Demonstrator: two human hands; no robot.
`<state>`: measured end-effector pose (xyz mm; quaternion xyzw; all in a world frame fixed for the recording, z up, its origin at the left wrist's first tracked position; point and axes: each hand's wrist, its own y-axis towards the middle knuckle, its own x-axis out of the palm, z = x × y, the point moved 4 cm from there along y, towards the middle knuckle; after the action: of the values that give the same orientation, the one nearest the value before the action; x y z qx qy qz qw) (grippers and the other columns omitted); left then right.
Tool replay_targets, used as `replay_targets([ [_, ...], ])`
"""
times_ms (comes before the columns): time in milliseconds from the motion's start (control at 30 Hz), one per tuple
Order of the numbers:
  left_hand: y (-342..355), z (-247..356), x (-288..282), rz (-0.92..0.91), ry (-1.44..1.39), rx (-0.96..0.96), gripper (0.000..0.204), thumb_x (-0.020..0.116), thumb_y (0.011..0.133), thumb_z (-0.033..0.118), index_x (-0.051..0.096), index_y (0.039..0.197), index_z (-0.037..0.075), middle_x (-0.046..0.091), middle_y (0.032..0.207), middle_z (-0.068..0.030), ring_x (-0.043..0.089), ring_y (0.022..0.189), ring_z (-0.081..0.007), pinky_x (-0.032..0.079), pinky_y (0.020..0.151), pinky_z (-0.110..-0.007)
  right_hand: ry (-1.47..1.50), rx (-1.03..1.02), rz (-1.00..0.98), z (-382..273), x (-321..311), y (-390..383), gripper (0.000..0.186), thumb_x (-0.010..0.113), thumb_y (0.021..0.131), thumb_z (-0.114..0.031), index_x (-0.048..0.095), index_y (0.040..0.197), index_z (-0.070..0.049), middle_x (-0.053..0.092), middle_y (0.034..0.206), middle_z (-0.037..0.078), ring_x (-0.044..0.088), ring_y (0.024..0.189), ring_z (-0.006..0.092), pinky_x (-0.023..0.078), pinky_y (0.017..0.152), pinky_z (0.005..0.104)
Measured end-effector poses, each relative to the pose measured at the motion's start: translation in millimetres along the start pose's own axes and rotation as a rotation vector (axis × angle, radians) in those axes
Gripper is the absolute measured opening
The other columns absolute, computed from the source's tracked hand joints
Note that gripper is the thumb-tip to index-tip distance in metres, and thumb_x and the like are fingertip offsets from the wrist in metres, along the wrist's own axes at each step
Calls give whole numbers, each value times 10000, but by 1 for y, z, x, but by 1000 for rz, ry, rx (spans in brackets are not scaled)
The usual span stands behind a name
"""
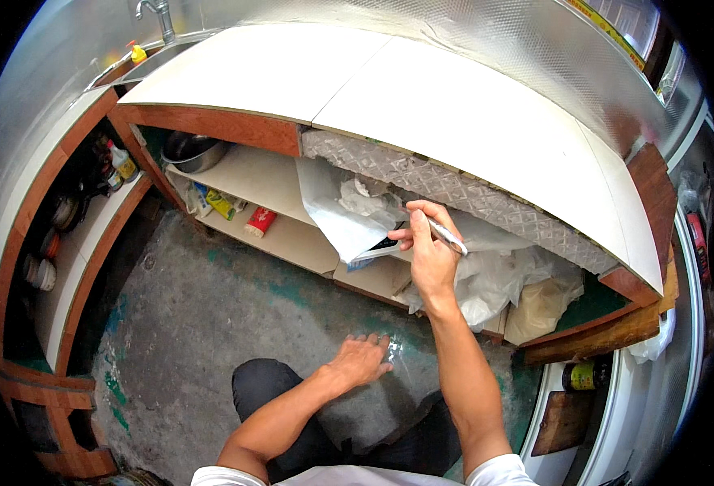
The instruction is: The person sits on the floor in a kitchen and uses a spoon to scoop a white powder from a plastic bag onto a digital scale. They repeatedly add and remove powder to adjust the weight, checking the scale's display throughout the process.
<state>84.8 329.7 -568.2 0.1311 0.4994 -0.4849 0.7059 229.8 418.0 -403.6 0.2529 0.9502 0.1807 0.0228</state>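
The right hand [431,253] is gripping a slim silvery tool [449,234], with thumb and fingers closing around it. The tool is sitting in front of the opening below the countertop [470,113], toward the right half of that opening. Its long axis is running obliquely: the exposed end is projecting past the outer side of the hand, rightward and toward the wearer; the opposite end is disappearing behind the fingers, so its tip cannot be told.

The left hand [359,361] is gripping nothing visible. It is resting palm-down on the floor [203,316], fingers spreading toward the front edge of the lower shelf [296,241], just beside a white mark [395,349]. The right hand is therefore lying nearer to the cabinet contents; the left is lying lower and nearer to the wearer's knees.

A white sheet [325,215] is hanging over the shelf's front edge, immediately left of the right hand, and crumpled white material [363,199] is lying behind it. Clear plastic bags [490,279] are bulging over the edge on the right. Whether the fingers are touching the sheet cannot be told. A red packet [261,222] is lying farther left, near the lower shelf's front edge.
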Motion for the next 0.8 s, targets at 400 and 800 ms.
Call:
replay_targets([
  [400, 3, -4, 4, -63, -22, -49, 727, 652, 989, 458, 448, 1545, 37, 594, 1423, -247, 582, 1313, -412, 444, 1111, -545, 223, 147, 25, -14, -31, -29, 237, 561, 1099, -242, 602, 1216, -39, 743, 1167, 224, 763, 772, 226, 555, 611, 264],
  [800, 2, 3, 9, -10, 30, 33, 695, 672, 974, 454, 498, 1480, 11, 626, 1350, -251, 613, 1247, -429, 468, 1085, -520, 23, 177, 322, -53, -205, -153, 220, 558, 1087, -201, 580, 1187, -6, 730, 1152, 262, 759, 736, 258, 561, 594, 284],
])
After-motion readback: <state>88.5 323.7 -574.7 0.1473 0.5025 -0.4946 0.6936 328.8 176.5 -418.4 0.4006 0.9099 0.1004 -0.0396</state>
